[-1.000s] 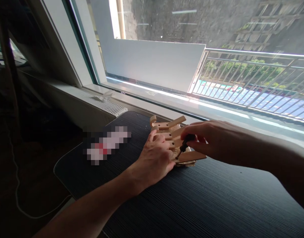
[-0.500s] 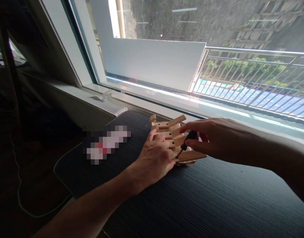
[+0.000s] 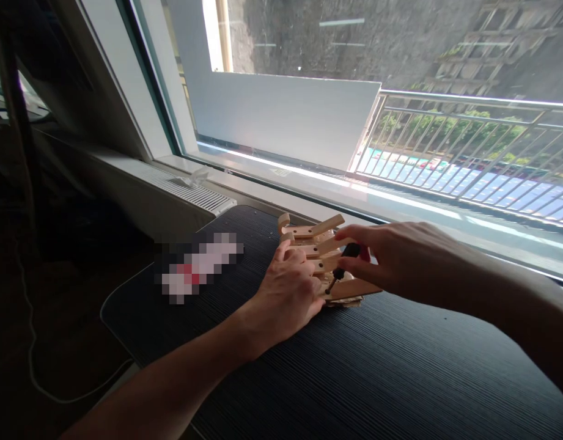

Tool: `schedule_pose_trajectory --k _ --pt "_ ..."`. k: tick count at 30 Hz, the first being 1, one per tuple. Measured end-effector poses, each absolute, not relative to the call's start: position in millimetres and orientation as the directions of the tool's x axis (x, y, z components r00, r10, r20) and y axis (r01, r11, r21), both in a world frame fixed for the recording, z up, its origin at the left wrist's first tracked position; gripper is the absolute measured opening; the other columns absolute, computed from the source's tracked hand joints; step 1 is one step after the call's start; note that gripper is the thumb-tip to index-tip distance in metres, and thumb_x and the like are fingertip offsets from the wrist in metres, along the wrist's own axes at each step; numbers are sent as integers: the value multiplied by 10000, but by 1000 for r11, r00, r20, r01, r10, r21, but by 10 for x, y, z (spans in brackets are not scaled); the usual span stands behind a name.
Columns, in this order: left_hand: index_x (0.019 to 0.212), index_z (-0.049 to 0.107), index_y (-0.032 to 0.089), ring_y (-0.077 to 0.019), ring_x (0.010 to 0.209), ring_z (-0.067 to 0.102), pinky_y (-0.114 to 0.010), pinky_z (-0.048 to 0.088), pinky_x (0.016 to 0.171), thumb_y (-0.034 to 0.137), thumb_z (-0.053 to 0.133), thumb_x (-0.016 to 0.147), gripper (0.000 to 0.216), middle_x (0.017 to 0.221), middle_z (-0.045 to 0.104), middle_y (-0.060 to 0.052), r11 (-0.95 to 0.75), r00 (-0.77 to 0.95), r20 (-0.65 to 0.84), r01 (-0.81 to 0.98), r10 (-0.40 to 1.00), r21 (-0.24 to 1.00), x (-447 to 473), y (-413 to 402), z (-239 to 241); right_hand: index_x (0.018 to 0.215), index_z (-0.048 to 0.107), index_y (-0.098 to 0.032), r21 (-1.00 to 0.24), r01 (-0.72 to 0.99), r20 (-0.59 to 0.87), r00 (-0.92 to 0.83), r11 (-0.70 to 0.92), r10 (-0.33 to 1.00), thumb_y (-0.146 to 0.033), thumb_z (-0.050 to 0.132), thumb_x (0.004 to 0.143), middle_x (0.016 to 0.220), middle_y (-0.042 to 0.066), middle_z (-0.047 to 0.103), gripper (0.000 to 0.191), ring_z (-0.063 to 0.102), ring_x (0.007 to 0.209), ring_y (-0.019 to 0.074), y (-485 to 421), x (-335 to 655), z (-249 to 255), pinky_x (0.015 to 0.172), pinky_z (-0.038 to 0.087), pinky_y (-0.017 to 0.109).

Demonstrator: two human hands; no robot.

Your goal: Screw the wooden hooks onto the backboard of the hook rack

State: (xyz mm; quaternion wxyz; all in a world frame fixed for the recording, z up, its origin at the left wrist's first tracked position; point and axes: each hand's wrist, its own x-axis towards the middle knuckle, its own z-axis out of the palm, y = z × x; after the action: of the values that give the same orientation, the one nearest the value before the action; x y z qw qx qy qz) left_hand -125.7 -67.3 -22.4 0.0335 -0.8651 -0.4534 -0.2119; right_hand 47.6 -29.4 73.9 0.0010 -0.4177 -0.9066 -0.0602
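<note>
Several pale wooden hooks [image 3: 327,245], joined in a row with dark holes along them, lie near the window end of the table. My left hand [image 3: 288,284] is closed over their near left side, its fingers curled on the wood and partly hiding it. In my right hand [image 3: 366,244] is a small screwdriver [image 3: 340,272] with a black handle, pinched between thumb and fingers. The screwdriver slants down, and its tip meets a hole in the nearest wooden piece. Some flattened brownish material [image 3: 349,302] shows under the wood.
The dark wood-grain table [image 3: 400,373] reaches to the window sill. On its left part lies a blurred-out pinkish-white and red item [image 3: 203,266]. Beyond stand a vented ledge [image 3: 203,198] with crumpled clear plastic [image 3: 196,177] and the window. A white cable [image 3: 33,354] hangs at the left.
My right hand has shifted slightly left and its fingers have turned a little on the screwdriver handle. The left hand and the wooden hooks stay in place.
</note>
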Motion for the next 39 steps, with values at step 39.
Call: schedule_pose_trajectory --k 39 --pt "762 686 212 -232 1041 496 -522 179 1097 316 638 787 117 935 665 -7 -594 499 411 793 763 139 -1273 -696 -188 728 560 -207 250 813 17 -546 525 838 -303 345 913 586 17 612 300 523 490 156 -216 661 464 468 227 260"
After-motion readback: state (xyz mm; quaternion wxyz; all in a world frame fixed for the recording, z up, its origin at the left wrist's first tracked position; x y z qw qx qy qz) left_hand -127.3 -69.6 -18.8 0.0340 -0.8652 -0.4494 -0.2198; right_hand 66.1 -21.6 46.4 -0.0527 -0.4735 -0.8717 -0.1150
